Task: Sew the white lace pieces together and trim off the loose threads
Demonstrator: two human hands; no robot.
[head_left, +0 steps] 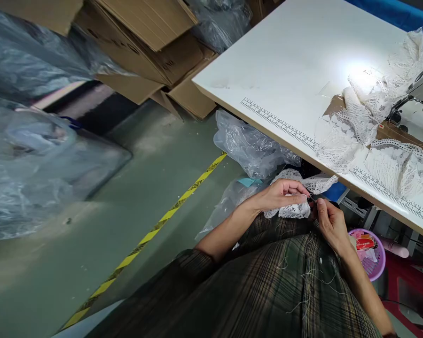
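Beside the table [285, 56], the left hand [281, 194] pinches lace [295, 211], right hand [332, 224] a dark item [311, 198].

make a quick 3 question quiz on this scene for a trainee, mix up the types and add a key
1. Multiple choice: what does the person's left hand hold?
a) a box
b) lace
c) a bottle

2. True or false: the yellow and black tape runs along the table.

3. Fill the gap: of the person's two hands, the one nearer the purple basket is the ____.

Key:
1. b
2. False; it runs along the floor.
3. right hand
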